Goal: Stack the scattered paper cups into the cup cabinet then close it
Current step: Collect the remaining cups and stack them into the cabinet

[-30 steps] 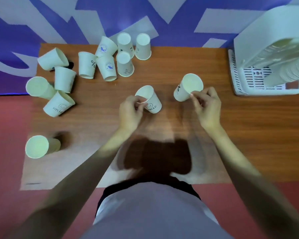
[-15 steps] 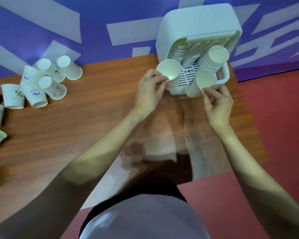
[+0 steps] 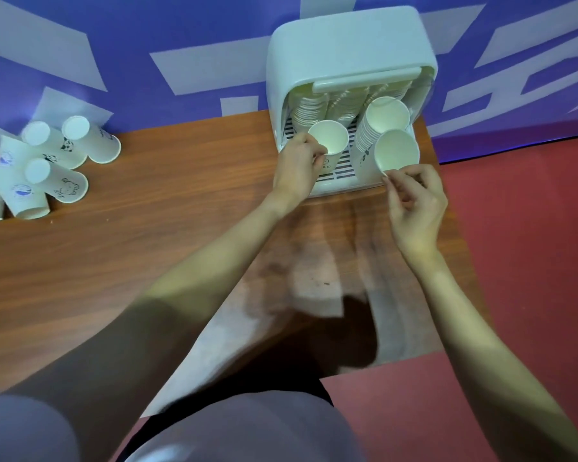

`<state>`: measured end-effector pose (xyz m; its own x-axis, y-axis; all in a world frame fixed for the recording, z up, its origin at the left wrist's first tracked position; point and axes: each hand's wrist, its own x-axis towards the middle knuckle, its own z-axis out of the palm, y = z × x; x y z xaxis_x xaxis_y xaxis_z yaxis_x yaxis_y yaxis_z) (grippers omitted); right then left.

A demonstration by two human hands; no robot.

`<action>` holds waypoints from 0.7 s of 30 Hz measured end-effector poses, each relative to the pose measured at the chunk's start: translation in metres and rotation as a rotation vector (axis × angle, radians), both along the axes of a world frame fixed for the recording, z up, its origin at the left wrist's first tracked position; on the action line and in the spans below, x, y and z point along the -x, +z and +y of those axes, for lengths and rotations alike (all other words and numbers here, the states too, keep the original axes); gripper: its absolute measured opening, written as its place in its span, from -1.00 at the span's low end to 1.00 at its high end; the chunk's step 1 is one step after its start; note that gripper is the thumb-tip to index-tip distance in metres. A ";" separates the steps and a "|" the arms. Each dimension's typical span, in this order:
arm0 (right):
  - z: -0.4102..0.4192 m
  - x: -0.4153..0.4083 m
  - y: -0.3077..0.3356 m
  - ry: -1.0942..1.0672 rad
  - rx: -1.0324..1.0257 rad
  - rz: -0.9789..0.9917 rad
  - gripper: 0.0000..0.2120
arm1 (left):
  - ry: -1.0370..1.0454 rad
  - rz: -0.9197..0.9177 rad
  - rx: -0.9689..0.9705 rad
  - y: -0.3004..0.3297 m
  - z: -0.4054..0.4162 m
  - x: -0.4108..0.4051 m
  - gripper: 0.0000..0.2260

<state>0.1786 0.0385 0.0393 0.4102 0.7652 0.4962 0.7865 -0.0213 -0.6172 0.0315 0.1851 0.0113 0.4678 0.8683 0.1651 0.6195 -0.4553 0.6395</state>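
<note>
The white cup cabinet [image 3: 347,45] stands open at the table's far right, with tilted stacks of paper cups [image 3: 386,120] inside. My left hand [image 3: 297,168] pinches the rim of one paper cup [image 3: 329,138], held in front of the cabinet's left stacks. My right hand [image 3: 414,201] holds a second paper cup [image 3: 397,151] by its rim, just below the right stack. Both held cups face mouth up toward me. Several loose cups [image 3: 40,168] lie and stand at the table's far left.
The wooden table [image 3: 154,235] ends just right of the cabinet, where red floor [image 3: 521,245] begins. A purple and white wall [image 3: 131,45] runs behind. The cabinet's lid [image 3: 367,80] is raised above its opening.
Both hands have carried their cups from the table's middle rightward to the open cabinet. In the last half second they moved slightly closer to the stacks inside.
</note>
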 end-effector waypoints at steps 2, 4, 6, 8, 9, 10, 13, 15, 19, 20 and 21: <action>0.004 -0.003 -0.002 0.025 0.000 0.001 -0.88 | -0.009 0.039 0.023 -0.006 0.003 -0.005 -0.85; 0.009 -0.005 -0.003 0.038 0.000 0.004 -0.88 | -0.010 0.070 0.037 -0.011 0.005 -0.008 -0.85; 0.012 -0.007 -0.003 0.036 0.000 0.007 -0.88 | -0.013 0.091 0.046 -0.015 0.005 -0.010 -0.84; 0.014 -0.008 -0.005 0.032 -0.004 0.006 -0.88 | -0.025 0.118 0.066 -0.019 0.004 -0.012 -0.83; 0.014 -0.008 -0.006 0.032 -0.007 0.005 -0.88 | -0.029 0.128 0.077 -0.022 0.004 -0.012 -0.83; 0.014 -0.009 -0.007 0.032 -0.007 0.004 -0.88 | -0.033 0.133 0.089 -0.024 0.003 -0.013 -0.83; 0.017 -0.011 -0.010 0.041 0.002 -0.003 -0.88 | -0.036 0.123 0.127 -0.029 0.000 -0.014 -0.84; 0.021 -0.011 -0.008 0.047 0.002 -0.004 -0.88 | -0.039 0.103 0.137 -0.030 -0.002 -0.014 -0.84; 0.037 -0.009 -0.003 0.060 -0.023 -0.014 -0.88 | -0.050 0.033 0.114 -0.026 -0.007 -0.009 -0.83; 0.042 -0.007 -0.002 0.065 -0.031 -0.018 -0.88 | -0.049 0.008 0.100 -0.024 -0.009 -0.006 -0.84; 0.047 -0.005 -0.002 0.069 -0.038 -0.024 -0.88 | -0.042 -0.015 0.080 -0.022 -0.011 -0.001 -0.85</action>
